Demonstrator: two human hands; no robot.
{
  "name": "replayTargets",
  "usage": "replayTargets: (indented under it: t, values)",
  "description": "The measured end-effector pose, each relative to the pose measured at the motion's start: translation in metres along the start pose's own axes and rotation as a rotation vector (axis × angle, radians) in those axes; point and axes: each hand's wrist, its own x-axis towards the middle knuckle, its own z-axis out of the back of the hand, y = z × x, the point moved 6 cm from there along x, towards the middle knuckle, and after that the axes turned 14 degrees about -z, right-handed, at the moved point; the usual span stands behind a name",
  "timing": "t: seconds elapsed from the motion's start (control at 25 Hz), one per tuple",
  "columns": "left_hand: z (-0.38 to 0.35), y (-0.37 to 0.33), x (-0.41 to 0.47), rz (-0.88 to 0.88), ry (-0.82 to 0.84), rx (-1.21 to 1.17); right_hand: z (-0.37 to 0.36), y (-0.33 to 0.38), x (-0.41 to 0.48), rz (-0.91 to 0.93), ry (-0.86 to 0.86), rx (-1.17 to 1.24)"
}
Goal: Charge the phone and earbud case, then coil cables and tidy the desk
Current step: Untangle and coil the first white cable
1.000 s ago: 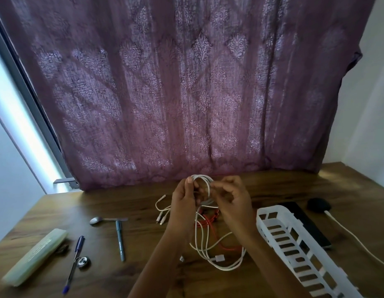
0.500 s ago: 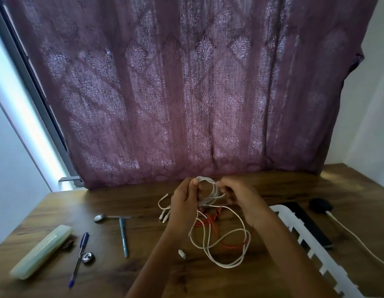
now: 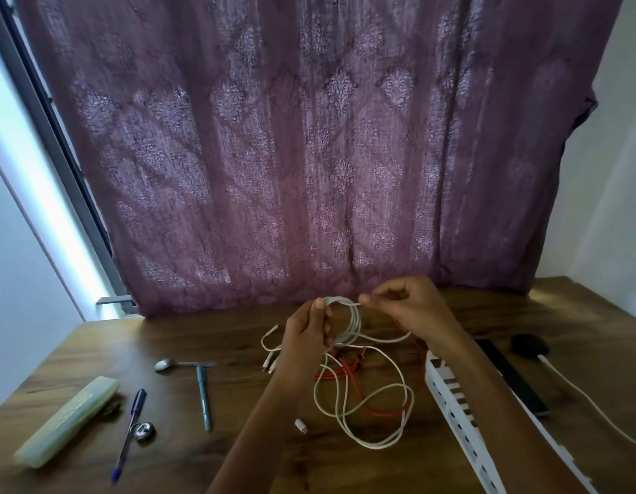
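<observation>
Two hands are up over the middle of my desk, and most of the free wood lies toward the left and along the near edge. Far left, close to the desk's edge, a pale green case lies closed; I cannot tell what is inside. Beside it lie a blue pen and a small round metal thing, then a spoon touching the top of a teal pen. Bare wood separates these from the cables.

My left hand pinches the small coil of the white cable, thumb on top. My right hand grips the same cable just beside the coil, fingers curled around it. The rest of the white cable hangs down and sprawls in loose loops on the desk, lying over a red cable.

Right of the loops, a white slotted basket runs toward the near edge; my right arm hides part of it, and I see nothing in it. Just beyond it lies the phone, dark and flat. A black charger sits near the right side, its white cord trailing off the right edge.
</observation>
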Motion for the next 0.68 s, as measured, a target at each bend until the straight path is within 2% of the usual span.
replayTargets:
  t: [0.16,0.28,0.36,0.4,0.52,0.68]
  values:
    - [-0.002,0.004,-0.001,0.070,-0.002,-0.086,0.002,0.010,-0.001,0.217,-0.108,-0.326]
    - [0.002,-0.004,0.008,-0.008,0.021,0.058,0.001,0.023,-0.010,0.371,-0.273,-0.640]
    - [0.006,-0.009,0.014,-0.028,0.018,0.091,0.003,0.030,-0.012,0.410,-0.343,-0.675]
    - [0.007,-0.011,0.015,0.000,-0.001,0.043,0.004,0.030,-0.009,0.389,-0.317,-0.594]
    - [0.009,-0.013,0.017,0.114,-0.058,-0.199,-0.008,0.020,0.005,0.214,-0.089,-0.136]
    - [0.005,-0.019,0.018,0.171,-0.097,-0.358,-0.034,0.000,0.009,-0.148,0.162,0.474]
